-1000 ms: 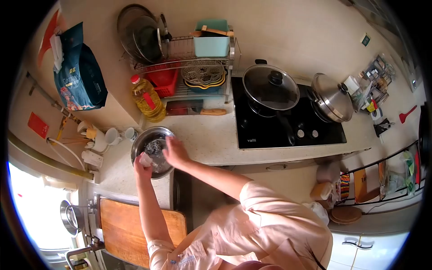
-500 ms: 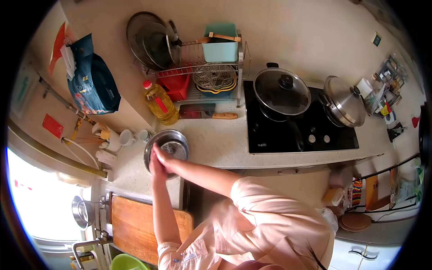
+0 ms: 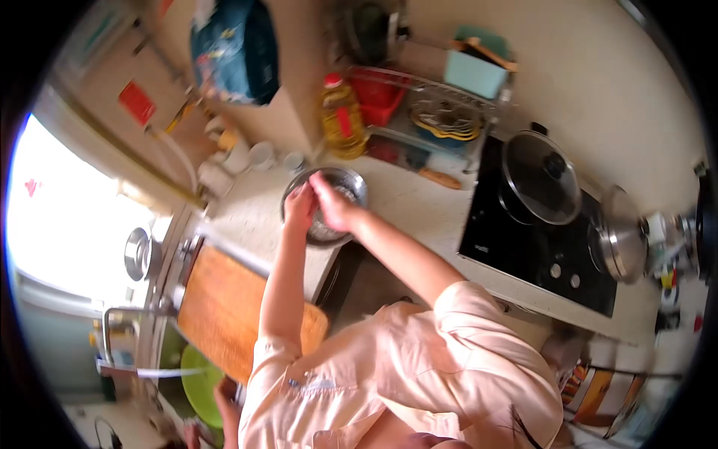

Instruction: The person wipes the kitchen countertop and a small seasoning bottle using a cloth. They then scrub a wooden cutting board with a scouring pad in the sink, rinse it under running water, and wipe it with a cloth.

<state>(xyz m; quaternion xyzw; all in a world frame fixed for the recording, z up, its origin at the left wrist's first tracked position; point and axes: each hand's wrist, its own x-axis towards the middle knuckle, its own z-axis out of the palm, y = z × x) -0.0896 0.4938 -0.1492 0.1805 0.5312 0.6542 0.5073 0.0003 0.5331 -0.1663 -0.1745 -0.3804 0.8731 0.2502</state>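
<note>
Over a round metal bowl (image 3: pixel 360 187) on the countertop, my left hand (image 3: pixel 301 206) and my right hand (image 3: pixel 335 206) meet at the fingertips. Both hands have their fingers drawn together, and whatever may be between them is hidden. Inside the bowl, pale or shiny contents show beside and below my right hand, too blurred to name. Small white cups (image 3: pixel 262 156) stand just behind the bowl, and a bottle of yellow oil (image 3: pixel 342 123) with a red cap is further back.
A wooden cutting board (image 3: pixel 224 307) lies at left by the sink tap (image 3: pixel 112 329). Below it, another person's hand (image 3: pixel 226 396) is beside a green basin (image 3: pixel 200 382). A cleaver (image 3: pixel 437 177) lies before the dish rack; a lidded pan (image 3: pixel 540 176) stands on the black stove (image 3: pixel 516 243).
The view has turned and shifted, so the counter sits further right and tilted. My hands remain over the bowl, less flatly pressed together. Another person's hand has appeared by the green basin.
</note>
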